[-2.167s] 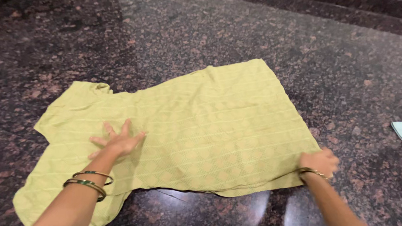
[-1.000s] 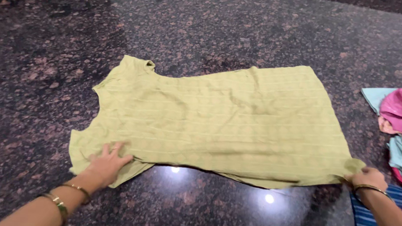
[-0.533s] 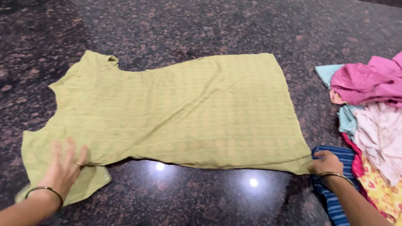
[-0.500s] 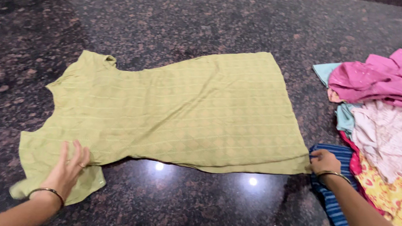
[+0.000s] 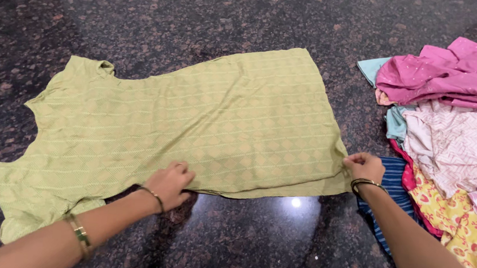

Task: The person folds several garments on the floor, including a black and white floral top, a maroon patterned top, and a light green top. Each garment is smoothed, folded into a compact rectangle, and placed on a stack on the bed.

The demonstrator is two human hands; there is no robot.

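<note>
Item: one light green short-sleeved garment (image 5: 183, 130) with a woven diamond pattern, laid flat and spread on a dark speckled polished stone surface (image 5: 213, 14), neckline to the left, hem to the right; shallow creases are seen across the middle. The left hand (image 5: 170, 184) is placed on the near long edge at about mid-length, fingers (image 5: 182, 172) curled onto the cloth; whether the edge is pinched or merely pressed cannot be told. The right hand (image 5: 364, 166) is closed on the near hem corner, the fabric gripped between thumb and fingers. Bangles are worn on both wrists. Adjacent stock, to the right: a loose pile of clothes (image 5: 451, 126), comprising a pink garment on top, a pale patterned piece, teal cloth at the far edge, a yellow floral piece and a blue striped piece (image 5: 391, 186) lying just beside and partly under the right wrist. Risks, as judged: the stone looks glossy, so the thin cloth may be dragged out of square if one hand pulls harder than the other; the existing creases may be pressed in rather than smoothed out; the striped piece may be caught by the right forearm and carried along, since it lies so close to the held corner.
</note>
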